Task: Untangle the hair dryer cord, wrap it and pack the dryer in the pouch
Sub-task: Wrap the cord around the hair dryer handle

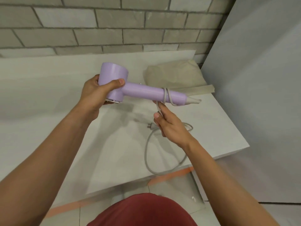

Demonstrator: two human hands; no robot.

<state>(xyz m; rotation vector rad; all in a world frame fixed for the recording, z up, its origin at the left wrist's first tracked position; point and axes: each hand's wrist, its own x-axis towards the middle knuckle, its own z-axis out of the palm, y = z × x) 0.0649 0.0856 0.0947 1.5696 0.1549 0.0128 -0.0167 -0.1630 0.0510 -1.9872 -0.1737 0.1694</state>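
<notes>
- The left hand point(96, 90) grips the fat round head of the purple hair dryer point(130, 88). The thumb lies across the front of the head and the fingers curl round the back.
- The hair dryer is up in the air over the middle of the white table point(57, 98). It does not touch the table.
- The dryer lies sideways. Its head is on the left and its long handle points to the right.
- The grey cord point(147, 154) comes out of the right end of the handle. It goes round the handle about two times near that end.
- The right hand point(169, 124) is just under the handle. It pinches the cord between the thumb and the fingers, right below the loops.
- From the right hand the cord hangs down in a big loose loop. The loop lies on the table near the front edge, and its lowest part seems to slip just past that edge.
- The plug point(150, 125) lies on the table, just left of the right hand. Its two pins point to the left.
- The soft cream pouch point(175, 75) lies flat at the back right corner of the table, behind the dryer's handle. A flap of it reaches toward the right edge.
- A grey brick wall point(97, 26) stands behind the table.
- The person wears a red top point(143, 211), seen at the bottom.
</notes>
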